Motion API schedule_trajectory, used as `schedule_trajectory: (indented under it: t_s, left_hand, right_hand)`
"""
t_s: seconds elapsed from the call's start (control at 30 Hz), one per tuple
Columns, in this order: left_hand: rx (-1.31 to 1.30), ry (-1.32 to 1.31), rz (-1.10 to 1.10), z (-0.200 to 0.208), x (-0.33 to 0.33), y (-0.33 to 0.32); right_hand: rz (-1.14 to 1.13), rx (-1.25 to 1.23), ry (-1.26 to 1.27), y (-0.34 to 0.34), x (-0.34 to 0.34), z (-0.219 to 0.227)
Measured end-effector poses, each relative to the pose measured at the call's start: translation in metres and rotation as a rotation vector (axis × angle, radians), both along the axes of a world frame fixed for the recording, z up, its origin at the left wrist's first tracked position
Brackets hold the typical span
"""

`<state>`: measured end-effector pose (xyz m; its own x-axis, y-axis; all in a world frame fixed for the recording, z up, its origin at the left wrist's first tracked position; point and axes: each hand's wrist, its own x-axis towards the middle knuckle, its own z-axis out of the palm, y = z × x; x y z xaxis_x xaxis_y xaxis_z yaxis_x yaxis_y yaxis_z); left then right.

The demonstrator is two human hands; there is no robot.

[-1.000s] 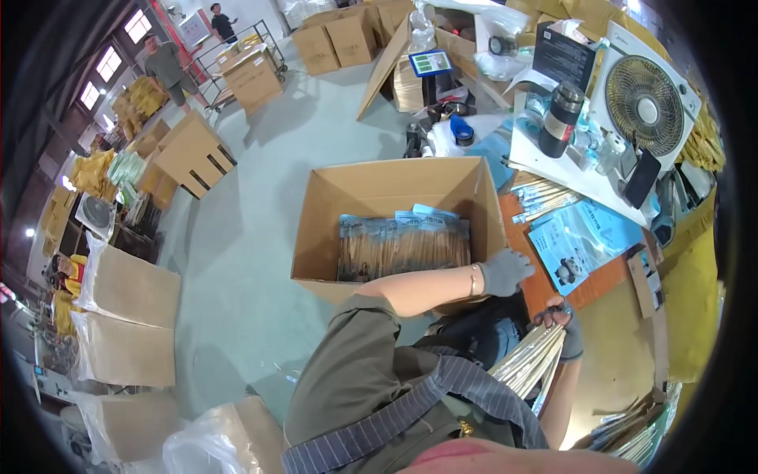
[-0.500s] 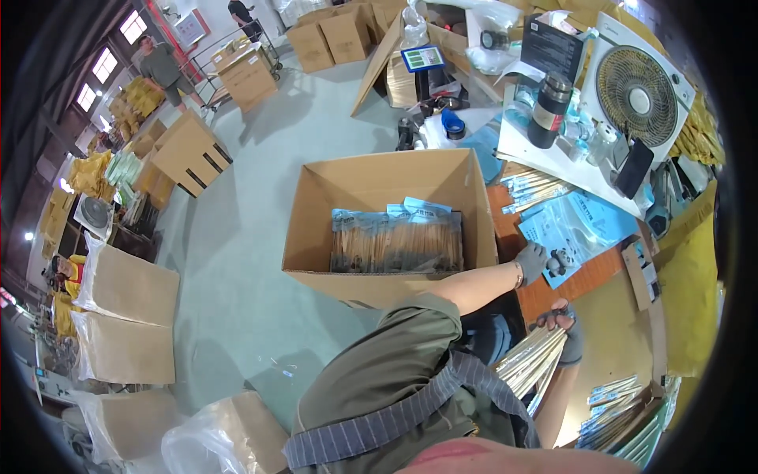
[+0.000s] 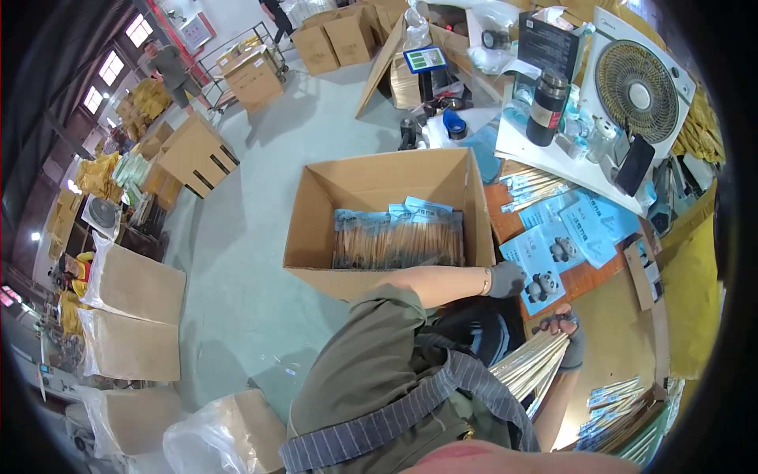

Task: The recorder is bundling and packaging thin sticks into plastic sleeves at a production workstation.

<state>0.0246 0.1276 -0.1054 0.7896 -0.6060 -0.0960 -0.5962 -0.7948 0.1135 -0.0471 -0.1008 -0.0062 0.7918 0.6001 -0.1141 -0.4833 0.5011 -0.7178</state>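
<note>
grey glove on each hand. right hand clenched round a bundle of pale sticks; sticks slant down and left from the fist, fanning a little, across the front of the wearer's body. left hand reaches over the near right corner of the box, at the edge of a blue bag with a panda print; cannot tell whether it grips the bag or only meets it.

bag lies flat at the left edge of the orange-brown surface, overlapping more blue bags to its right. beyond these, a heap of sticks.

cardboard box, flaps up, left of the surface: filled packs in a row inside, blue tops toward the far wall. lower right, more packs by a carton edge.

far right: dark flask upright on a white board, phone propped near a fan. upper left, well apart, a person stands on the grey floor.
</note>
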Motion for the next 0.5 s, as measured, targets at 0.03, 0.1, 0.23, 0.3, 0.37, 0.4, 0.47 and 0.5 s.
schedule_trajectory:
  t_s: [0.03, 0.1, 0.23, 0.3, 0.37, 0.4, 0.47, 0.5]
  left_hand:
    - [0.043, 0.057, -0.076, 0.007, 0.003, 0.002]
    - [0.108, 0.137, -0.119, 0.023, 0.002, -0.004]
    - [-0.046, -0.599, 0.066, -0.017, -0.015, -0.009]
    - [0.128, -0.463, 0.029, -0.005, -0.025, -0.01]
    - [0.302, -0.329, -0.008, -0.001, -0.029, -0.009]
    - [0.272, -0.315, -0.071, -0.002, -0.028, -0.007]
    - [0.211, -0.284, -0.195, -0.006, -0.027, -0.002]
    - [0.099, -0.358, -0.168, -0.006, -0.026, 0.0]
  right_hand:
    - [0.0, -0.004, -0.018, -0.006, 0.004, -0.011]
    - [0.005, -0.005, -0.028, -0.007, 0.003, -0.011]
    - [-0.021, -0.016, -0.069, -0.001, -0.002, 0.005]
    - [-0.039, -0.021, -0.039, -0.002, -0.004, 0.005]
    - [-0.055, -0.014, -0.021, -0.001, -0.005, 0.006]
    - [-0.056, -0.013, -0.023, -0.003, -0.004, 0.004]
    - [-0.046, -0.006, -0.093, -0.005, -0.001, -0.001]
    - [-0.045, -0.006, -0.093, -0.003, -0.003, 0.002]
